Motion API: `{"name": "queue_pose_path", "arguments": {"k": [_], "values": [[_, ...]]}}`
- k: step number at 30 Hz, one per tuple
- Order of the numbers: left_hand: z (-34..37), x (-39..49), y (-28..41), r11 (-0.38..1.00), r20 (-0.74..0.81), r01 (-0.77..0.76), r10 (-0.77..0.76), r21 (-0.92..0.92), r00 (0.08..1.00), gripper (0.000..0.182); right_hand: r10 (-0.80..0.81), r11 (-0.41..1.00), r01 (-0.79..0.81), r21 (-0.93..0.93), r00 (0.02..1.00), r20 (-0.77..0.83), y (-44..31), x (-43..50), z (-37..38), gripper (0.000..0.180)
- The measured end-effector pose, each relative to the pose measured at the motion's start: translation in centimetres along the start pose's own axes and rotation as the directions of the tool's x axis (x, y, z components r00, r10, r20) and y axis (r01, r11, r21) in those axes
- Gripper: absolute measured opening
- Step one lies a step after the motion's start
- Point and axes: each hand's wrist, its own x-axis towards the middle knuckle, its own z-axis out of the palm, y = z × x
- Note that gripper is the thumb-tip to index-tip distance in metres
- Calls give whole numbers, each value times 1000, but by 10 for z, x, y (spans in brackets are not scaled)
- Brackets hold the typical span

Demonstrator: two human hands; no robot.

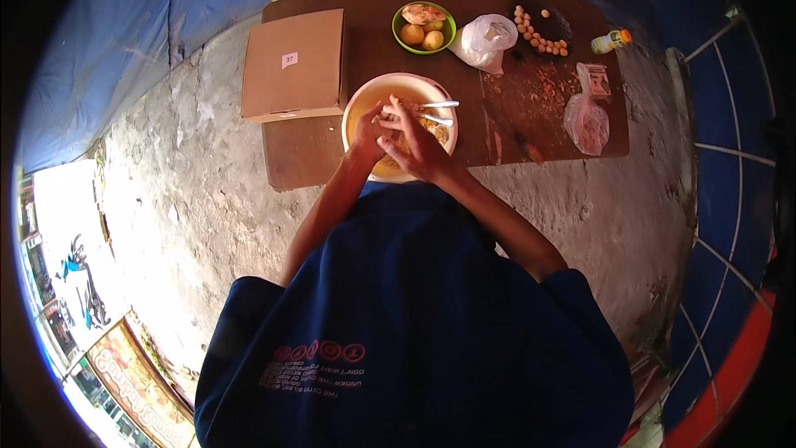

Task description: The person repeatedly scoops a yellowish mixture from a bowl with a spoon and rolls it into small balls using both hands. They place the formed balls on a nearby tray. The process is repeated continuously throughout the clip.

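Observation:
My left hand [369,132] and my right hand [415,144] are close together over a wide pale basin [451,84], palms turned toward each other. The right fingers reach across the left ones. Whatever lies between the palms is hidden. Crumbly yellow-brown mixture [438,130] shows in the basin, at the right of my hands. Two metal spoons [440,104] lean there, their handles pointing right over the rim. At the back right, pale orange balls [527,29] sit in a curved row on a dark round surface [550,23].
A closed cardboard box [298,81] stands left of the basin on the brown table [367,6]. Behind are a green bowl [398,37] of roundish yellow produce and a white plastic bag [485,43]. Rightward lie orange scraps [550,88], a clear bag [587,124] and an orange-capped bottle [609,42].

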Motion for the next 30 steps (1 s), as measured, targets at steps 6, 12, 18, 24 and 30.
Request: {"name": "queue_pose_path", "arguments": {"k": [6,12,18,24,30], "values": [[7,9,12,997,-14,-15,17,77,1000,49,84,959,-53,278,991,-101,10,7,-30,73],[11,7,-11,963,10,-65,70,-262,998,31,-19,969,51,243,991,-133,17,18,-37,54],[28,-14,-42,942,22,-186,200,-278,980,55,32,994,-29,109,999,-23,23,28,-41,33],[30,-24,-65,872,357,-142,333,-468,873,69,-290,952,286,-114,957,-19,35,14,-9,36],[29,-48,-75,852,10,-243,279,-464,960,76,487,411,-448,794,844,224,64,23,4,25]]}}
